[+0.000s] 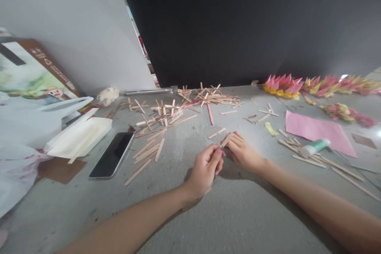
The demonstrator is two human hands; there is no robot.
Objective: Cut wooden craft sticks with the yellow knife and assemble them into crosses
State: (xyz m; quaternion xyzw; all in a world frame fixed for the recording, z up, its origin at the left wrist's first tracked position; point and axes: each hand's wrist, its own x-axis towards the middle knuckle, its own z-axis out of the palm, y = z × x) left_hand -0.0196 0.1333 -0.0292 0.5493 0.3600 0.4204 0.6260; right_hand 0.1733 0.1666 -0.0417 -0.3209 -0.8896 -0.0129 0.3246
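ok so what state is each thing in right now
left hand: closed, fingertips pinched at the stick
right hand: fingers curled on the stick
stick: held between both hands
phone: lying flat, screen dark
glue stick: on its side, partly over the pink paper; can't tell if capped
pink paper: spread out
bag: crumpled
loose sticks: heaped

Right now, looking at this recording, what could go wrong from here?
The thin wooden stick at the fingertips of the left hand and right hand might slip or snap. The glue stick lies on its side across loose sticks, so a nudge could roll it. The phone lies beside scattered sticks, so reaching there could bump it.
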